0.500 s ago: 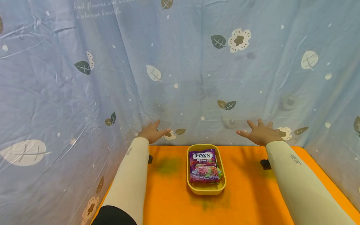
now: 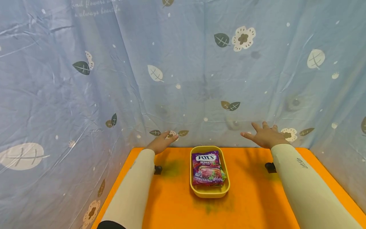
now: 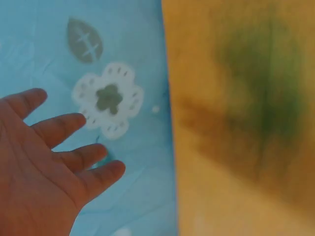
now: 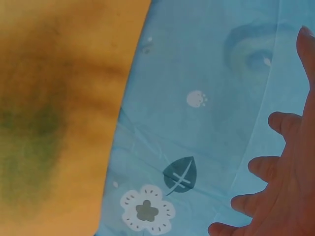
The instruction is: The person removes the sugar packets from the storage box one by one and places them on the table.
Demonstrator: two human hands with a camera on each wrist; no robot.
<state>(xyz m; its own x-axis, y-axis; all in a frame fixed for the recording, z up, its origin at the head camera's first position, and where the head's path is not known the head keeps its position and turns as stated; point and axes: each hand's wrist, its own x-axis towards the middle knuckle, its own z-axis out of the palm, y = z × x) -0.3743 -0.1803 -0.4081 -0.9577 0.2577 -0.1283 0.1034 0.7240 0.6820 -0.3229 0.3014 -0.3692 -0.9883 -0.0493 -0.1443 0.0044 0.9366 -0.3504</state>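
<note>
Purple plastic FOX'S Berries candy bag [image 2: 206, 173] lies inside a yellow, round-cornered tray [image 2: 210, 194] near the far edge of the orange tabletop [image 2: 177, 210]. Your left hand [image 2: 159, 144] and right hand [image 2: 266, 136] flank it, well apart, before a blue leaf-and-flower-printed curtain [image 2: 186, 57]. Fingers on both: extended, spread wide, holding nothing.

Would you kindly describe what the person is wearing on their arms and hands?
The left hand and right hand are gloveless. The left sleeve and right sleeve are pale cream, close-fitting and wrist-length; the right one bears small dark lettering. Black fabric borders the left sleeve at the picture's bottom edge. A small black device shows beside each sleeve.
</note>
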